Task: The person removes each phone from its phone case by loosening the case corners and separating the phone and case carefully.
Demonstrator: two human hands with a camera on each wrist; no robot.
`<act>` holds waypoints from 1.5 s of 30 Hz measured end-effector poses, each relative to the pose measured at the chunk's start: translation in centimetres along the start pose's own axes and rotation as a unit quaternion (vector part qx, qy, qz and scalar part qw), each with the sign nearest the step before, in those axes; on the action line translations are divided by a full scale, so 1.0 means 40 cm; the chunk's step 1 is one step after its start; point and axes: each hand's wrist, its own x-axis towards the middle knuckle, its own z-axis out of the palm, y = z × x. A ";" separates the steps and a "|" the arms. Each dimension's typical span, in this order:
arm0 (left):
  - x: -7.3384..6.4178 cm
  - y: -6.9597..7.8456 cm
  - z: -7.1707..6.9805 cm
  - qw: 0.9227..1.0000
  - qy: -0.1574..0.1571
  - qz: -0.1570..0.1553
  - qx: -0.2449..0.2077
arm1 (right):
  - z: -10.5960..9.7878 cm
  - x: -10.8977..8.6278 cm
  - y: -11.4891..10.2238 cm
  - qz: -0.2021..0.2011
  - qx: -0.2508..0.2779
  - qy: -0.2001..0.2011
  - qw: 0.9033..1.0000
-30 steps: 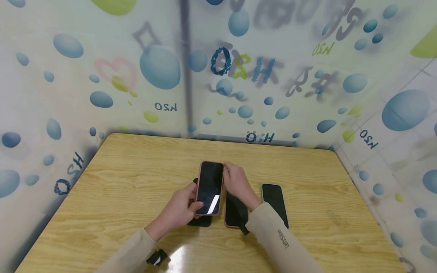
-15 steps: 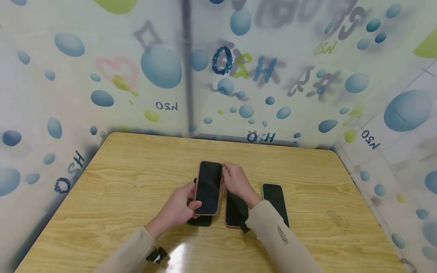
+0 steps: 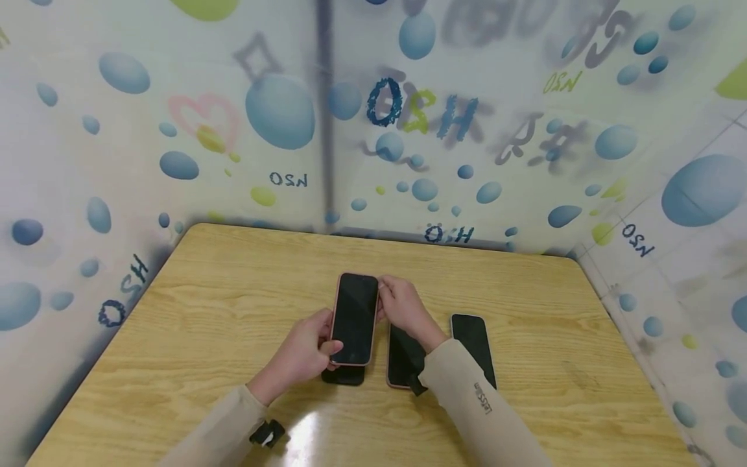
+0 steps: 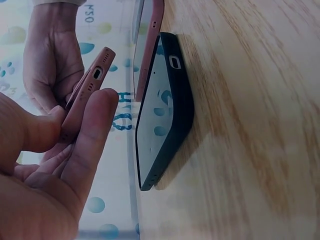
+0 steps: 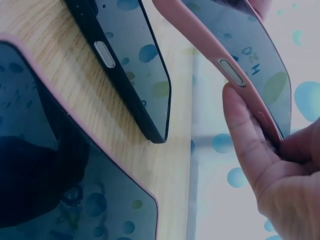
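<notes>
Both hands hold one smartphone in a pink case (image 3: 355,319) above the table, its dark screen facing up. My left hand (image 3: 300,347) grips its lower left part, thumb over the front edge; the left wrist view shows the charging port on the phone's bottom edge (image 4: 97,73). At the upper right edge my right hand (image 3: 405,311) pinches the phone; in the right wrist view a finger (image 5: 240,115) lies just by the side button. Under the held phone lies a phone in a black case (image 3: 344,375), mostly hidden in the head view.
A second pink-cased phone (image 3: 404,360) lies right of the held one, partly beneath the right wrist. Farther right lies another dark-screened phone (image 3: 471,340), partly behind the sleeve. The wooden table (image 3: 245,279) meets a patterned curtain (image 3: 373,155) at its back edge.
The held phone stays in both hands and has shifted very slightly. The bright reflection on its screen has gone. The head view has turned a little to the left.
</notes>
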 end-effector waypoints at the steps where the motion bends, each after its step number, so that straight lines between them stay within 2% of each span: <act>1: 0.000 -0.001 -0.001 1.000 0.004 0.000 0.004 | 0.001 0.002 0.001 0.002 0.006 -0.002 1.000; 7: 0.003 -0.002 0.002 0.999 0.019 0.000 0.032 | 0.006 0.007 0.008 0.009 0.030 -0.002 0.999; 18: 0.005 -0.002 0.002 0.998 0.032 -0.030 0.042 | 0.015 0.020 0.005 0.020 0.046 -0.005 0.999; 25: 0.006 -0.007 0.001 0.997 0.047 -0.005 0.068 | 0.016 0.023 0.003 0.029 0.060 0.000 0.998; 31: 0.006 -0.015 -0.010 0.999 0.028 0.015 0.039 | 0.015 0.023 0.002 0.032 0.076 -0.002 0.997; 36: 0.006 -0.010 -0.019 1.000 0.014 0.009 0.002 | 0.015 0.015 -0.002 0.044 0.078 0.012 0.996; 39: 0.008 -0.003 -0.025 1.000 0.013 0.003 -0.006 | 0.014 0.004 -0.005 0.039 0.077 0.016 0.996; 45: 0.012 -0.002 -0.033 1.000 0.020 -0.005 -0.015 | 0.012 -0.019 0.003 0.018 0.101 -0.031 0.994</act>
